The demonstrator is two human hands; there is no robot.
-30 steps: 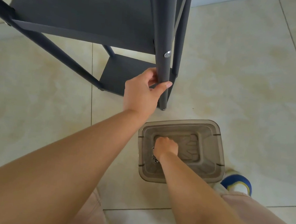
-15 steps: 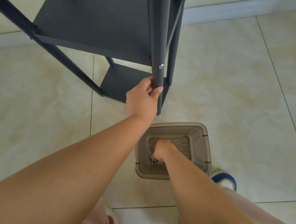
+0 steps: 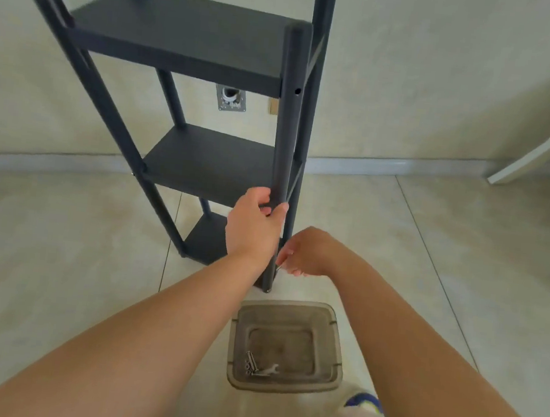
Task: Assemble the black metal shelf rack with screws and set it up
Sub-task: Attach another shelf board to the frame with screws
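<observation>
**Inspector:** State the position of the shelf rack (image 3: pixel 189 104) and of each hand.

**Technician:** The shelf rack stood upright on the tiled floor (image 3: pixel 431 258), in front of the wall, at 12 o'clock from the person. The left hand (image 3: pixel 252 229) gripped the near front post (image 3: pixel 286 141), just below the middle shelf, with the fingers curled behind the post and the thumb laid across its front.

**Inspector:** And the right hand?

**Technician:** The right hand (image 3: pixel 306 252) was at 3 o'clock of the same post, lower than the left hand. Its fingers were bent toward the post, and a small bright metal part showed at the fingertips, touching or just beside the post. The picture was too blurred to tell whether the fingers pinched that part.

**Inspector:** Loose hardware?

**Technician:** A translucent tray (image 3: pixel 290 311) lay on the floor at 6 o'clock from the post foot. It contained several screws (image 3: pixel 249 363) and a small wrench (image 3: pixel 268 370) in its near left corner, well apart from both hands.
</observation>
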